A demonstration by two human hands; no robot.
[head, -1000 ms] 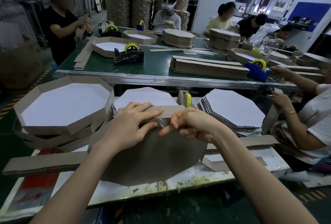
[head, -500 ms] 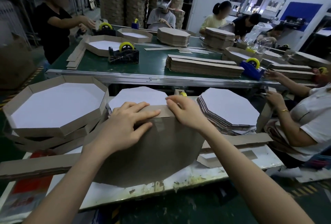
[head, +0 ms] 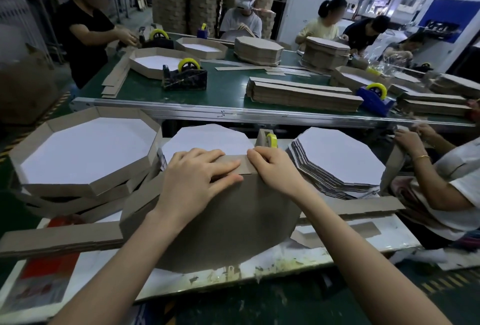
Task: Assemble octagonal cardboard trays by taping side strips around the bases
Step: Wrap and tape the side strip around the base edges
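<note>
The left hand [head: 200,176] lies spread flat across the upturned tray base [head: 220,226] and side strip [head: 248,167]; the right hand [head: 275,168] curls its fingers over the strip's far edge.

Bare left hand [head: 197,176], bare right hand [head: 275,168], two long forearms [head: 335,223] bare throughout

1 head-worn view, forward-down, close over worktable [head: 384,240].
</note>
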